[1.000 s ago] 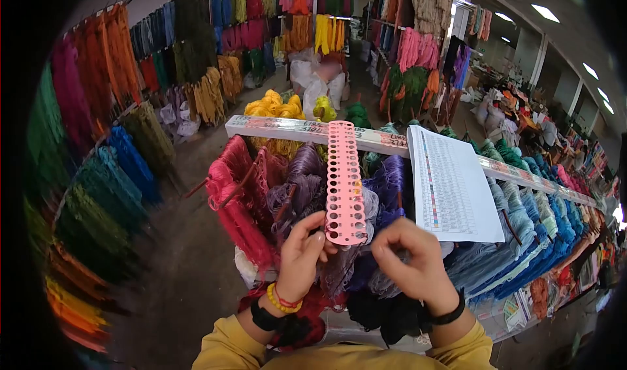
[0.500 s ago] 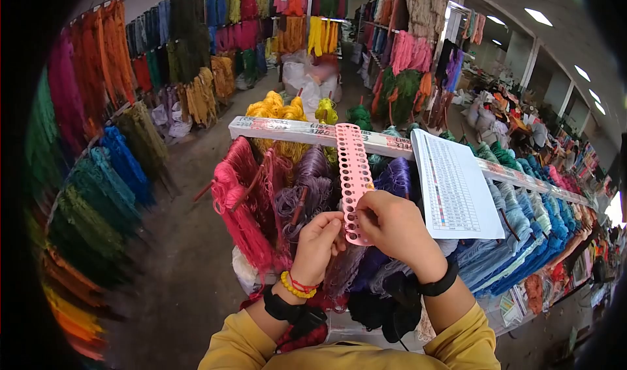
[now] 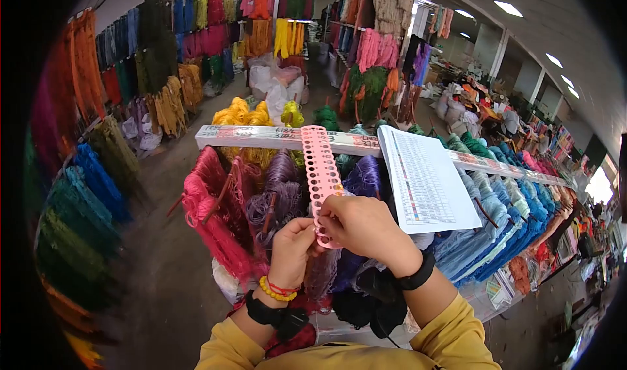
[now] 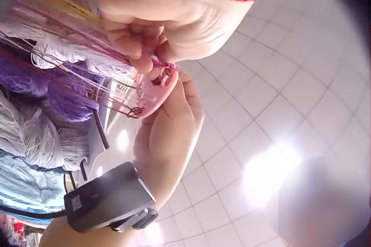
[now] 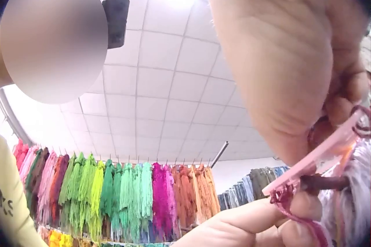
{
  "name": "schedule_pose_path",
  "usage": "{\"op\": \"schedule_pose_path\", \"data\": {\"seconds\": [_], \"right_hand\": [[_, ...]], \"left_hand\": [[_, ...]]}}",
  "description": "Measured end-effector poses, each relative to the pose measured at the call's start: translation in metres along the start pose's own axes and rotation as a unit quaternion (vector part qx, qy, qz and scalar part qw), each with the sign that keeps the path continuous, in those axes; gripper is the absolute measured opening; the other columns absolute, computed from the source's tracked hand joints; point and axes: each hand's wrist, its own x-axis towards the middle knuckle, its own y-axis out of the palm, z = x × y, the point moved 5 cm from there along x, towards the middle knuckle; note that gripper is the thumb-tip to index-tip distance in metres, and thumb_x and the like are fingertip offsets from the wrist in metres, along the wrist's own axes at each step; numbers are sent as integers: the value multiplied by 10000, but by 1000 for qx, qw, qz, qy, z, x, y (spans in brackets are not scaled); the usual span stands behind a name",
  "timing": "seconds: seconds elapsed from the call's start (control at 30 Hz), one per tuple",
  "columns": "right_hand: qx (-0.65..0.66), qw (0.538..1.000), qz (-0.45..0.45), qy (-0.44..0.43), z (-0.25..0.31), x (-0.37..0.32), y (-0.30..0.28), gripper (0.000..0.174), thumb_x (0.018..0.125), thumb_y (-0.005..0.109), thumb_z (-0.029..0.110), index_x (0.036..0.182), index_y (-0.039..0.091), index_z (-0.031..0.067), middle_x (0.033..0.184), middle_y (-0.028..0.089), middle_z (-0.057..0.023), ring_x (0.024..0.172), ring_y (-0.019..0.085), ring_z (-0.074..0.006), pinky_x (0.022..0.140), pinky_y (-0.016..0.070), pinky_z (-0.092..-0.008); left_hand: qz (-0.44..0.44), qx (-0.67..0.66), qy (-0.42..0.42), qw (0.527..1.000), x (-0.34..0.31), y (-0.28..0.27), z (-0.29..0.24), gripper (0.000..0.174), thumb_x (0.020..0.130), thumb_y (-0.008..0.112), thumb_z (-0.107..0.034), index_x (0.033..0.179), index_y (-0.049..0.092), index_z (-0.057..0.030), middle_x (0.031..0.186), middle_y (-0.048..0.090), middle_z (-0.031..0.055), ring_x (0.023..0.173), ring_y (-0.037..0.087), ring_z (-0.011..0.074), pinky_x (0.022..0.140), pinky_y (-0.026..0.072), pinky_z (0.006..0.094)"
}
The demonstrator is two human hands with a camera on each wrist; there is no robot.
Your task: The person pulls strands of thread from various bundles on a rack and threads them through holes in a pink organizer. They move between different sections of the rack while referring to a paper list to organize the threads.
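My left hand (image 3: 292, 242) pinches the bottom end of the pink strip (image 3: 319, 167). My right hand (image 3: 360, 223) is curled round it just above. The strip stands upright in front of purple skeins (image 3: 287, 187). Chart (image 3: 428, 180) is just to its right, against the rail (image 3: 255, 135).

Yarn store or warehouse. Dyed skeins (image 3: 157, 50) hung in colour-sorted rows, aisle after aisle; more on labelled rail (image 3: 248, 136); printed colour chart (image 3: 424, 180); stuffed sacks (image 3: 268, 82) on concrete floor (image 3: 163, 252); ceiling panel lights (image 3: 507, 8).
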Motion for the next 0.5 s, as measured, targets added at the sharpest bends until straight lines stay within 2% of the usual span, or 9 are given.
{"op": "schedule_pose_path", "data": {"seconds": [0.1,0.2,0.23,0.33,0.37,0.4,0.47,0.5], "right_hand": [[33,999,26,-9,-5,-3,-3,145,754,575,185,858,597,86,743,630,-87,692,614,-285,588,474,-374],[45,999,21,-15,-10,-5,-4,142,749,568,170,861,597,88,747,632,-86,702,615,-283,596,475,-374],[43,999,11,-14,-11,-6,-4,140,746,569,167,858,596,87,741,630,-87,702,614,-284,597,475,-375],[19,1000,-14,-5,-11,-7,-5,131,747,568,165,847,593,84,722,622,-92,692,611,-288,589,474,-381],[2,1000,-20,2,-11,-8,-5,126,754,567,169,843,592,83,716,619,-94,681,609,-290,580,472,-383],[-14,1000,-25,9,-10,-8,-5,123,760,567,173,838,591,82,710,616,-96,670,607,-292,572,471,-386],[-33,998,-46,32,-12,-9,-5,128,770,571,188,829,587,75,706,613,-99,647,603,-292,551,466,-387],[-42,997,-57,43,-13,-9,-4,133,775,573,196,824,585,72,705,611,-101,636,600,-293,541,464,-387]], "left_hand": [[-26,-3,17,1000,-10,-13,6,109,875,509,-73,945,543,4,804,596,53,639,541,99,567,430,208],[-2,-84,56,995,-25,-16,6,116,875,492,-47,960,553,4,912,570,62,711,516,99,621,401,226],[15,-109,80,991,-30,-12,-1,118,865,491,-36,959,552,1,987,543,84,740,517,122,635,407,256],[72,-165,111,977,-40,-5,-22,109,868,490,-73,949,540,-21,1008,539,86,715,507,160,653,403,291],[87,-179,109,974,-42,-2,-30,104,872,482,-91,946,526,-32,951,532,87,673,471,160,628,376,293],[156,-235,94,955,-42,2,-37,119,860,491,-73,955,539,-19,879,544,105,674,490,166,611,382,276],[231,-262,61,935,-39,4,-44,120,876,478,-97,965,524,-33,771,539,89,601,457,159,571,359,261],[222,-254,36,941,-36,4,-44,115,880,472,-95,964,519,-33,760,543,85,597,471,160,564,369,257]]}}
